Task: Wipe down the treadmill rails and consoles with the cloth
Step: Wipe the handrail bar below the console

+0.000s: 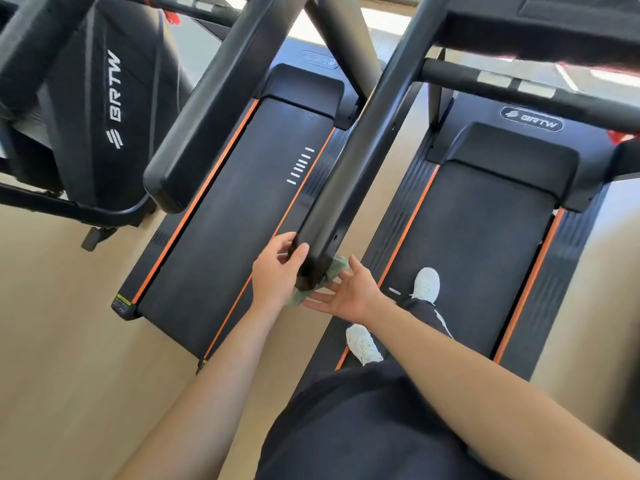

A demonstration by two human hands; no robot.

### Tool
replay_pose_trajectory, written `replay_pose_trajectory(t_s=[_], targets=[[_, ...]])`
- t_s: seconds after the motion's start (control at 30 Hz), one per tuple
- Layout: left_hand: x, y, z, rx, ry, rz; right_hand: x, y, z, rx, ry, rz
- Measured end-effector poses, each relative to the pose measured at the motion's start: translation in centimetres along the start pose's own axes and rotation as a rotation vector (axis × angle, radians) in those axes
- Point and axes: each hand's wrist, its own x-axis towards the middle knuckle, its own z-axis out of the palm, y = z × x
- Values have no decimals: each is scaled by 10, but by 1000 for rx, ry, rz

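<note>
Cloth (pixel 337 268), pale green, sits bunched under the near tip of the rail (pixel 349 161). It shows as a crumpled edge on the tip's right and again as a scrap below the heel of the left hand (pixel 275 275). The rail is a long black bar whose axis runs from that tip up and away toward the console (pixel 519 36) overhead, so a wiping stroke would have to travel along that line, away from the body. The left hand sits on the tip's left side, thumb laid over the top and fingers (pixel 280 241) curled round the edge, gripping the rail's end; whether it also pins the cloth I cannot tell. The right hand (pixel 351 294) is just beside the tip on its right, palm turned toward the rail, its fingers straight and spread at the cloth's lower edge, holding nothing. Both forearms reach forward, converging on the tip. By my reading the right hand is nearer the loose cloth and better placed to gather it.
</note>
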Motion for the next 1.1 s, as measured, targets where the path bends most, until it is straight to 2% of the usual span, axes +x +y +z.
replay_pose_trajectory(t_s=[0.3, 0.6, 0.83, 0.97, 1.1], targets=[[-2, -2, 11, -3, 89, -60, 0, -55, 12, -94, 63, -49], [-14, 11, 42, -152, 259, -236, -5, -119, 23, -126, 90, -1], [-22, 21, 58, -39, 377, -235, -12, -175, 33, -210, 76, 49], [-16, 36, 69, -6, 482, -334, -13, -203, 38, -240, 75, 63], [0, 65, 69, 215, 512, -428, -12, -230, 42, -268, 73, 47]])
